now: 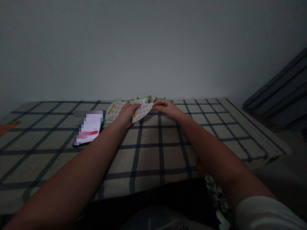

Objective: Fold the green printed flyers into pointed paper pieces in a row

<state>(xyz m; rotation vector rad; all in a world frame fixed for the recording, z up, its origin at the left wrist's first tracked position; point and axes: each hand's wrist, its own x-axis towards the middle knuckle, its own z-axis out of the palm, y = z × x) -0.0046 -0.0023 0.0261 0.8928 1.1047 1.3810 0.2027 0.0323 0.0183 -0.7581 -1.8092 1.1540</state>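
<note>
A printed paper sheet, with rows of small orange and red print and a yellow strip, is held a little above the cloth at the far side of the table. My left hand is closed on its middle, thumb on top. At the sheet's right corner, the bent fingers of my right hand are closed on the edge. More printed paper lies to the left, beneath my left hand; I cannot tell whether it is the same sheet. Small green bits show behind the paper, too small to name.
A phone with a lit, blurred screen lies left of my left forearm. The checked tablecloth reaches back to a plain wall. An orange thing is at the left edge. Grey folded curtain-like material hangs at the right.
</note>
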